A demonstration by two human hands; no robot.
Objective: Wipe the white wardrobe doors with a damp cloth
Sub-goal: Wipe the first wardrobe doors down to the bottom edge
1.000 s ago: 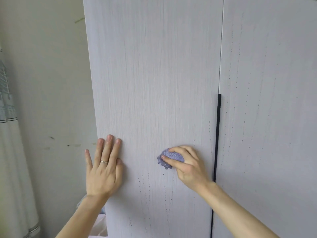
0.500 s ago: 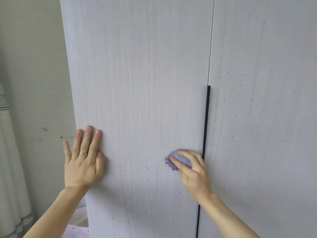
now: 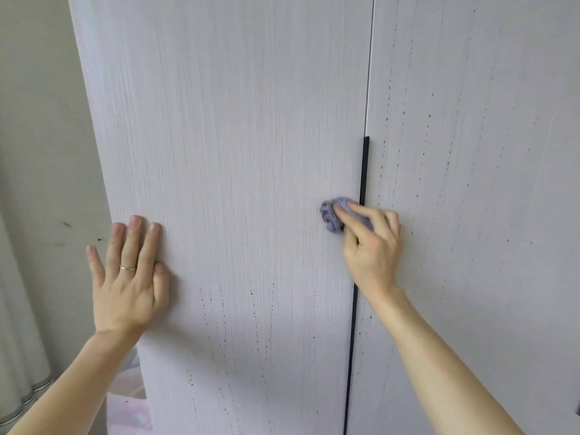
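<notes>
Pinching the bunched cloth (image 3: 333,216) against the left door (image 3: 235,120), the right hand (image 3: 372,246) lies across the upright black handle (image 3: 364,171). The speckled right door (image 3: 470,120) lies just rightward of its fingers (image 3: 350,218). The left hand (image 3: 128,277) presses flat, well apart.

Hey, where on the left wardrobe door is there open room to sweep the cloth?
Widest bare stretch: the left door above both hands. Another runs between the left hand and the right hand. It is crowded by the black handle strip, where the right hand holds the purple cloth.
</notes>
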